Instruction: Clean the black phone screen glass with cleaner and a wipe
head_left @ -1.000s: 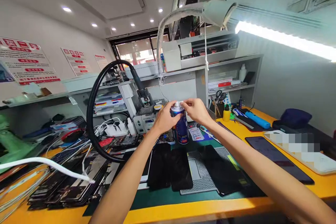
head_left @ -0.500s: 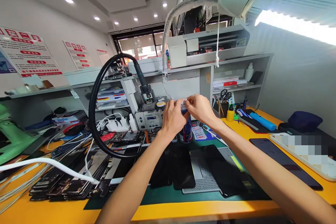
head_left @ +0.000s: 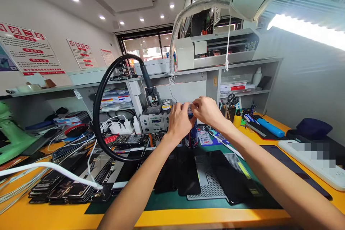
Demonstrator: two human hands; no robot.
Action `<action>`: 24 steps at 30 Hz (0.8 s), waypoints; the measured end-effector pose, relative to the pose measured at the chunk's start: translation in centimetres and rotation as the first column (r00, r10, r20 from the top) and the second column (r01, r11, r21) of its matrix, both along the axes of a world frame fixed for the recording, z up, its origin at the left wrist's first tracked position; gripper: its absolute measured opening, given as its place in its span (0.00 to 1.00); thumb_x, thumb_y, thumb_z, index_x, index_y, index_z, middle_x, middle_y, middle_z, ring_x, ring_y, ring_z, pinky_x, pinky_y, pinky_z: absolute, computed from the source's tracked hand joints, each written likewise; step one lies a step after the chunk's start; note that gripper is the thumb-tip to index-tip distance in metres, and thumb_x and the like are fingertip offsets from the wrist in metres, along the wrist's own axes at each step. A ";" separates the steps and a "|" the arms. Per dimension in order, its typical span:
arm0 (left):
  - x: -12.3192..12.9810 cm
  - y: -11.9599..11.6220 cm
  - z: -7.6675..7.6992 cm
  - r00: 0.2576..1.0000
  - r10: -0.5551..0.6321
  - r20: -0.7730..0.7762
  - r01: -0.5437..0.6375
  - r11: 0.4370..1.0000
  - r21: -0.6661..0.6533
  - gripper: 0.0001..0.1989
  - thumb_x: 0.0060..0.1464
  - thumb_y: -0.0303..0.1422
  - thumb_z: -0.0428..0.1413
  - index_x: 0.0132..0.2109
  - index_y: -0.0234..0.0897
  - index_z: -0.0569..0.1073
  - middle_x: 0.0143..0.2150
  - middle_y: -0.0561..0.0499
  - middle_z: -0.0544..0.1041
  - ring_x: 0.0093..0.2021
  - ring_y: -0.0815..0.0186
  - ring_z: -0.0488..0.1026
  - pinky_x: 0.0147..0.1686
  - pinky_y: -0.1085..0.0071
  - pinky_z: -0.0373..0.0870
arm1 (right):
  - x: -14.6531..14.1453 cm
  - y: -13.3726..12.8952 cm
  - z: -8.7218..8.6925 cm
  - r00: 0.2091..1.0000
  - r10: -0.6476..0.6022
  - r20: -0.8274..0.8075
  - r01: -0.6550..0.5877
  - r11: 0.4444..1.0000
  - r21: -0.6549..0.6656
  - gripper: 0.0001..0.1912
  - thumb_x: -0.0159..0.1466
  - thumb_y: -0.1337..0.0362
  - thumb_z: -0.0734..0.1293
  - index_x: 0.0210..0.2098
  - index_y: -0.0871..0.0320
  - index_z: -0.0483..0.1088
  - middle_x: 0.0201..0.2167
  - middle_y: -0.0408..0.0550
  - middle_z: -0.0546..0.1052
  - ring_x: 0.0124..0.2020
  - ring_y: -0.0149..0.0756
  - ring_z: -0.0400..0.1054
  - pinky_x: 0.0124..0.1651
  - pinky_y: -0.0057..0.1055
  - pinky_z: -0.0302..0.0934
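Observation:
A dark blue can [head_left: 191, 138] with printed markings stands upright on the green mat [head_left: 161, 201]. Wrapped around its upper part are the fingers of my left hand [head_left: 178, 121]. At the can's top, my right hand [head_left: 207, 110] is closed in a pinch. What sits between those fingertips is hidden by both hands. In front of the can, a black phone-sized panel [head_left: 188, 176] lies on the mat. A second black panel [head_left: 229, 178] rests on a grey perforated plate [head_left: 207, 192].
A hot-air station [head_left: 153, 122] with a looping black hose [head_left: 97, 115] stands behind left. Stacked phone parts [head_left: 72, 187] and white cables [head_left: 54, 167] crowd the left. To the right are a toothbrush [head_left: 226, 143], a yellow bottle [head_left: 237, 119] and a dark tablet [head_left: 296, 169].
The right hand's fingers have shifted slightly at the can's top, and a whitish bit seen between the hands is now mostly covered. The view has tilted a little.

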State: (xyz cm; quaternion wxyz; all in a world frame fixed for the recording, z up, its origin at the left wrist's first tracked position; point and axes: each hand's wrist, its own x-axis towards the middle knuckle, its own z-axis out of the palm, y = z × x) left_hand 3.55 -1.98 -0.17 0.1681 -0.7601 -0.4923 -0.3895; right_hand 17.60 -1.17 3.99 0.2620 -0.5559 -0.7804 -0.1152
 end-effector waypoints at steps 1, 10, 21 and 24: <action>0.0 0.0 0.0 1.000 0.002 -0.001 -0.002 1.000 0.000 0.21 0.61 0.43 0.55 0.57 0.37 0.67 0.51 0.45 0.70 0.50 0.58 0.70 0.48 0.56 0.71 | 0.0 0.0 0.0 1.000 -0.001 0.004 0.001 1.000 0.000 0.12 0.69 0.59 0.65 0.46 0.61 0.72 0.43 0.50 0.76 0.41 0.37 0.73 0.44 0.39 0.70; 0.1 -0.3 0.2 1.000 0.018 0.000 -0.018 1.000 0.016 0.21 0.61 0.43 0.55 0.57 0.37 0.67 0.49 0.45 0.71 0.49 0.58 0.70 0.46 0.58 0.71 | -0.1 -0.1 0.1 1.000 -0.002 -0.003 0.002 1.000 0.011 0.12 0.69 0.59 0.65 0.44 0.62 0.72 0.41 0.48 0.77 0.39 0.36 0.73 0.43 0.37 0.70; 0.1 -0.2 0.1 1.000 0.004 -0.005 -0.004 1.000 0.014 0.20 0.61 0.43 0.54 0.55 0.37 0.68 0.48 0.46 0.71 0.49 0.59 0.70 0.47 0.57 0.70 | -0.1 0.0 -0.1 1.000 -0.002 -0.020 0.002 1.000 0.023 0.12 0.69 0.58 0.65 0.42 0.62 0.73 0.40 0.48 0.77 0.40 0.36 0.73 0.44 0.38 0.69; 0.0 -0.2 0.1 1.000 -0.006 0.005 0.006 1.000 0.021 0.22 0.61 0.43 0.54 0.57 0.37 0.66 0.49 0.45 0.71 0.50 0.58 0.69 0.47 0.57 0.70 | -0.1 0.0 -0.2 1.000 0.003 -0.019 -0.003 1.000 0.019 0.12 0.69 0.58 0.65 0.43 0.62 0.73 0.41 0.48 0.77 0.40 0.36 0.73 0.44 0.38 0.70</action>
